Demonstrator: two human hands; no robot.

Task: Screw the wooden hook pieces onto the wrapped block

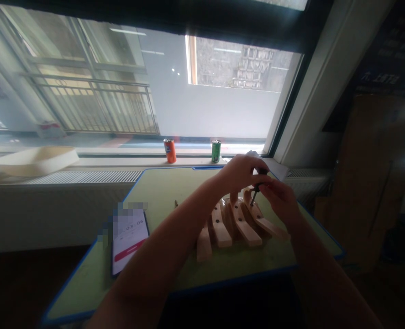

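My left hand (240, 174) is closed round the top of the dark handle of a screwdriver (254, 196). From the right, the fingers of my right hand (280, 199) pinch the same screwdriver lower down, near where the shaft begins. It stands tilted, its tip at a dark spot on the rightmost curved wooden piece (262, 220). Several such pale pieces lie side by side, among them a middle one (246, 228) and one farther left (221, 230), with dark round holes or screw heads. Clear plastic shows between them. My left forearm partly covers the leftmost piece (204, 246).
A phone (128, 242) showing a timer lies on the left of the green, blue-edged table (168, 183). A small screw-like object (176, 203) is near my left forearm. On the sill stand an orange can (170, 151), a green can (216, 151) and a cream basin (34, 162).
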